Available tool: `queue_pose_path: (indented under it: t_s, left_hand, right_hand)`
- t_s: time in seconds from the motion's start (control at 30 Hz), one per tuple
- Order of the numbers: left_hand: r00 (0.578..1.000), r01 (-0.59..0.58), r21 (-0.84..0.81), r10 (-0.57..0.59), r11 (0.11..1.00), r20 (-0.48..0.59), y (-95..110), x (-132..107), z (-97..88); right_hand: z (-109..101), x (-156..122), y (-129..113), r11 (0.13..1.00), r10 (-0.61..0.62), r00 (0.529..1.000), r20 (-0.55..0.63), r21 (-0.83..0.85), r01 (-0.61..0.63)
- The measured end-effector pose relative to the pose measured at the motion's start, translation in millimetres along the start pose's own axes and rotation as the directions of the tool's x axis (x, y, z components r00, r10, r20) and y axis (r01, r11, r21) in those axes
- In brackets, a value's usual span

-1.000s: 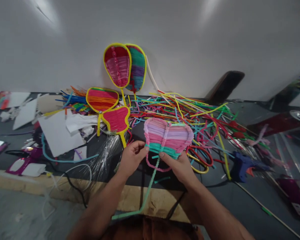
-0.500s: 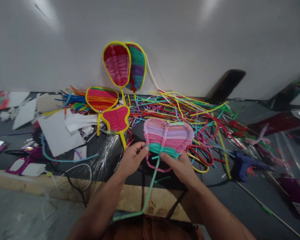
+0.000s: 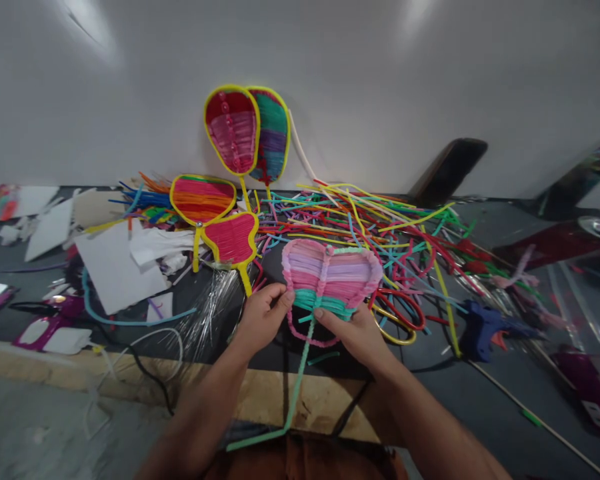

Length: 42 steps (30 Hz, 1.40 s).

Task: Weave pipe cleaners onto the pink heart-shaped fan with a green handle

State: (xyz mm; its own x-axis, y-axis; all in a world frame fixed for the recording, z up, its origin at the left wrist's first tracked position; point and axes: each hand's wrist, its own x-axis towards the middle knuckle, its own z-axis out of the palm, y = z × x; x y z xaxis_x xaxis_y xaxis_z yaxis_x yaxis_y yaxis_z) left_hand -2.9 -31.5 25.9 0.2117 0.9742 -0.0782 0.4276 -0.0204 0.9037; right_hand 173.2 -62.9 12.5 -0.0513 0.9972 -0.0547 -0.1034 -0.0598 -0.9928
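Both my hands hold a heart-shaped pipe-cleaner fan (image 3: 333, 270), woven in pink and lilac rows with a teal band at its lower part. My left hand (image 3: 263, 317) pinches the fan's lower left edge, fingers closed. On the lower right my right hand (image 3: 353, 330) grips it, thumb pressed on the teal rows. A long teal pipe cleaner (image 3: 293, 393) trails from the weave down toward my lap. The pink outline loop (image 3: 305, 337) below the teal band is unfilled.
Several finished yellow-rimmed fans (image 3: 233, 130) lean on the wall or lie on the dark table (image 3: 430, 380). A big heap of loose coloured pipe cleaners (image 3: 380, 223) lies behind the heart. A blue glue gun (image 3: 487, 327) lies right, white paper (image 3: 115, 267) and a purple tool (image 3: 55, 323) left.
The heart fan and both hands have drifted slightly left and down in view; the grip is the same.
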Motion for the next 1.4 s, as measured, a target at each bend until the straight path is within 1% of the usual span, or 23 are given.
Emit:
queue_pose_path:
  t_s: [0.13, 0.27, 0.37, 0.47, 0.53, 0.67, 0.77, 0.83, 0.93, 1.07, 1.1, 1.23, 1.33, 1.4]
  left_hand:
    - [0.999, -0.029, 0.008, 0.029, 1.000, -0.030, -0.2, -1.8, 0.5]
    - [0.999, -0.012, -0.066, 0.009, 0.998, -0.048, 0.1, -2.1, -0.3]
    - [0.998, -0.008, -0.081, 0.003, 0.997, -0.065, 1.0, 0.0, -1.7]
    - [0.994, -0.019, -0.087, 0.009, 0.996, -0.112, 0.3, 2.5, -3.1]
    - [0.990, -0.028, -0.044, 0.022, 0.999, -0.141, -1.0, 3.1, -3.9]
    - [0.985, -0.057, 0.091, 0.071, 0.994, -0.155, -1.8, 1.8, -5.1]
    - [0.980, -0.075, 0.123, 0.095, 0.990, -0.173, 0.2, 0.3, -5.7]
    - [0.981, -0.064, 0.112, 0.083, 0.992, -0.174, 1.6, -0.2, -6.3]
    - [0.989, -0.028, 0.067, 0.037, 0.997, -0.142, 1.4, 0.6, -8.5]
    - [0.978, -0.003, 0.009, 0.005, 1.000, -0.210, -0.5, 4.2, -13.4]
    - [0.977, 0.000, 0.000, 0.000, 1.000, -0.211, -0.2, 5.1, -14.6]
    - [0.990, -0.007, 0.007, 0.008, 1.000, -0.139, 3.9, 6.9, -16.8]
    - [0.989, -0.018, 0.009, 0.019, 1.000, -0.148, 5.4, 6.4, -15.1]
    - [0.986, -0.017, -0.019, 0.014, 1.000, -0.165, 4.7, 6.0, -13.2]
  right_hand:
    - [0.2, 0.8, -1.0, 1.000, 0.007, 1.000, 0.013, 0.014, -0.007]
    - [-1.5, 0.7, 3.2, 0.998, 0.027, 0.999, 0.030, 0.062, -0.029]
    - [-2.3, -0.1, 5.3, 0.995, 0.046, 0.998, 0.033, 0.086, -0.049]
    - [-1.0, -1.2, 4.4, 0.996, 0.041, 0.997, 0.062, 0.078, -0.046]
    - [0.4, -1.9, 3.9, 0.997, 0.039, 0.996, 0.074, 0.061, -0.043]
    - [2.3, -2.4, 6.7, 0.998, 0.039, 0.996, 0.077, 0.040, -0.042]
    - [2.8, -2.2, 9.6, 0.997, 0.043, 0.997, 0.069, 0.066, -0.048]
    - [2.7, -2.0, 10.4, 0.994, 0.054, 0.996, 0.067, 0.087, -0.060]
    - [1.6, -1.8, 10.5, 0.992, 0.063, 0.995, 0.074, 0.102, -0.070]
    - [0.7, -2.5, 10.8, 0.990, 0.073, 0.993, 0.089, 0.112, -0.082]
    - [0.8, -2.8, 10.9, 0.990, 0.073, 0.993, 0.093, 0.114, -0.084]
    - [2.5, -3.5, 10.1, 0.988, 0.069, 0.991, 0.111, 0.133, -0.083]
    - [4.3, -3.4, 9.4, 0.980, 0.086, 0.989, 0.120, 0.166, -0.105]
    - [5.1, -3.1, 9.3, 0.974, 0.104, 0.988, 0.117, 0.187, -0.125]
